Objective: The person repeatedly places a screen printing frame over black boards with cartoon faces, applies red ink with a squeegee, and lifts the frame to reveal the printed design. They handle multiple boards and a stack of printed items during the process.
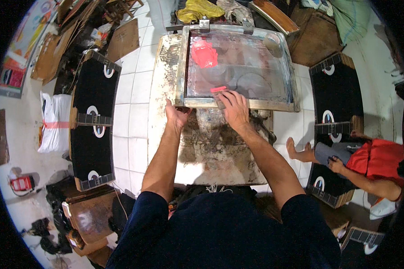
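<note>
A wooden-edged screen printing frame [260, 104] lies in front of me on a stained board, held at its far side by two metal hinge clamps [204, 24]. Bright pink-red ink [204, 54] is pooled on the mesh at the upper left. My right hand [234, 107] is closed around a small squeegee [221, 101] at the frame's near edge, and pink ink coats the squeegee's far edge. At the frame's near left corner, my left hand [178, 115] grips the wood, thumb up and fingers partly hidden beneath it.
Long black boards with printed white discs stand at left [94, 148] and right [341, 94]. On the right, a person in red [377, 159] sits by the boards. A yellow cloth [198, 10] lies beyond the frame. A white sack [54, 121] rests at left.
</note>
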`<move>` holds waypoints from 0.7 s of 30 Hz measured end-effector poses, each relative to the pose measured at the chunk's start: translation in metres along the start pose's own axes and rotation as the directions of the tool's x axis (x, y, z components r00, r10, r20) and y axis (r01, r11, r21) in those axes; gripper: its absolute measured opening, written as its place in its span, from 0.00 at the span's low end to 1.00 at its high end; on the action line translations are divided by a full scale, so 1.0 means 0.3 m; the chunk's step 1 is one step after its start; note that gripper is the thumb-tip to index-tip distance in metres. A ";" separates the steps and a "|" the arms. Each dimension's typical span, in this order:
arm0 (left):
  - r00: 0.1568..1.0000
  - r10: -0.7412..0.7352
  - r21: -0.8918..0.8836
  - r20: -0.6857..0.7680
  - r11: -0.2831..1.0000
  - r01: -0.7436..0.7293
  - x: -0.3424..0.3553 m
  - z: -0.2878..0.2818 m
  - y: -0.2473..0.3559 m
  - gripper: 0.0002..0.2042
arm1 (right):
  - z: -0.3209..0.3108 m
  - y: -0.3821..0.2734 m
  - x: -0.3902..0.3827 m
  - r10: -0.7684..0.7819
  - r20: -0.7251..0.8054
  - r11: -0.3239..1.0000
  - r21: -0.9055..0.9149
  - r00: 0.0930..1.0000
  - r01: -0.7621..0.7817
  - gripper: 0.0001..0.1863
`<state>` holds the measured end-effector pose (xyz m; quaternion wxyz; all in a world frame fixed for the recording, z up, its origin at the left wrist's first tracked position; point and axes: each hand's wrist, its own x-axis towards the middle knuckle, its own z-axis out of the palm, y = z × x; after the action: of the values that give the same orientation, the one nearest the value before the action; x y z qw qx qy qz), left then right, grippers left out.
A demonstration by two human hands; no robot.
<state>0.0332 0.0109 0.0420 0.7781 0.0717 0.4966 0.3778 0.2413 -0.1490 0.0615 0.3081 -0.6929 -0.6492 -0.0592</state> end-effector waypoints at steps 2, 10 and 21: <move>0.999 0.002 0.015 0.055 1.000 -0.003 -0.074 0.039 0.031 0.39 | -0.039 0.015 0.026 0.068 -0.047 0.996 0.053 0.997 -0.066 0.31; 0.842 0.528 -0.043 0.112 0.849 -0.527 -0.234 0.305 0.197 0.34 | -0.341 0.000 0.503 0.010 -0.419 1.000 -0.003 0.908 -0.012 0.30; 0.540 -0.501 0.712 0.677 0.631 -0.307 -0.105 0.264 -0.770 0.25 | -0.708 0.078 1.185 -0.064 -0.523 0.997 -0.062 0.850 0.037 0.13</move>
<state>0.2111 -0.1518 -0.0085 0.8268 0.5340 0.1764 -0.0040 0.3840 0.0518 0.3954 0.4545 -0.6405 -0.5569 -0.2703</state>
